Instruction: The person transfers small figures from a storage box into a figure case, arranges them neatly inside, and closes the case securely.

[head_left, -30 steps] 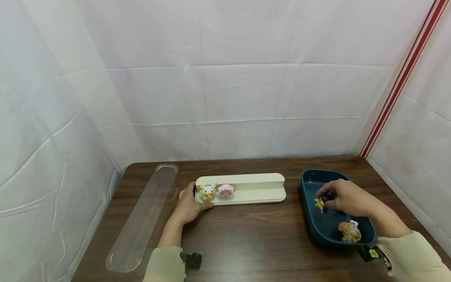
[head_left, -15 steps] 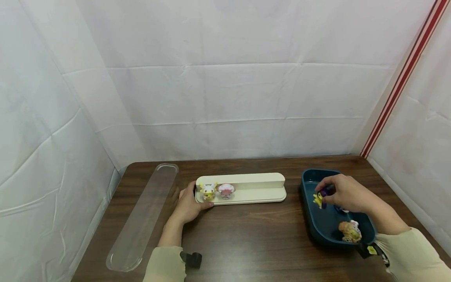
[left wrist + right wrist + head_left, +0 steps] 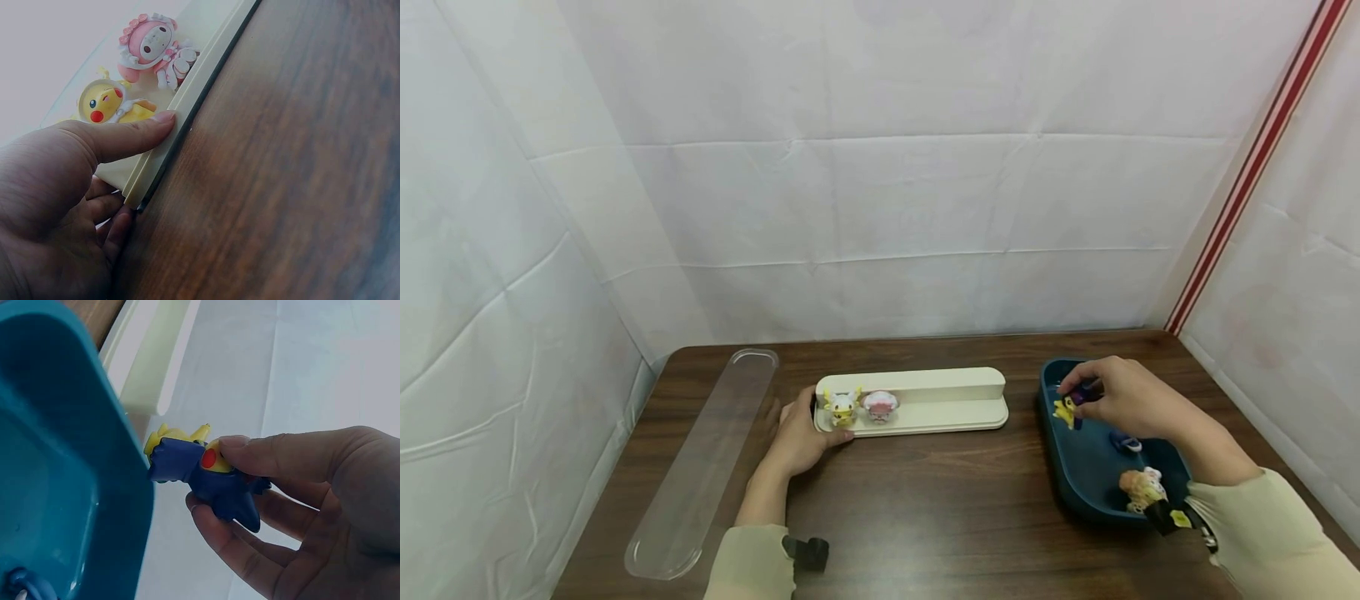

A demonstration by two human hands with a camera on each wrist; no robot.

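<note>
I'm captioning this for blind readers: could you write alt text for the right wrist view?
A right hand pinches a yellow and dark blue toy figure between thumb and fingers, held just past the rim of a teal tray. A cream stand lies beyond.

head view: looks forward and down from above the near edge of the desk [image 3: 925,492], taking in the whole top and the white backdrop. left wrist view: very close and low beside the left hand [image 3: 56,206], facing along the cream tray [image 3: 156,162] edge (shared with the head view: tray [image 3: 940,400], yellow figure [image 3: 842,407], pink figure [image 3: 881,406]). right wrist view: close under the right hand [image 3: 312,500], looking up past the blue bin [image 3: 56,475] rim; shared with the head view: bin [image 3: 1048,417], cream tray far end.
</note>
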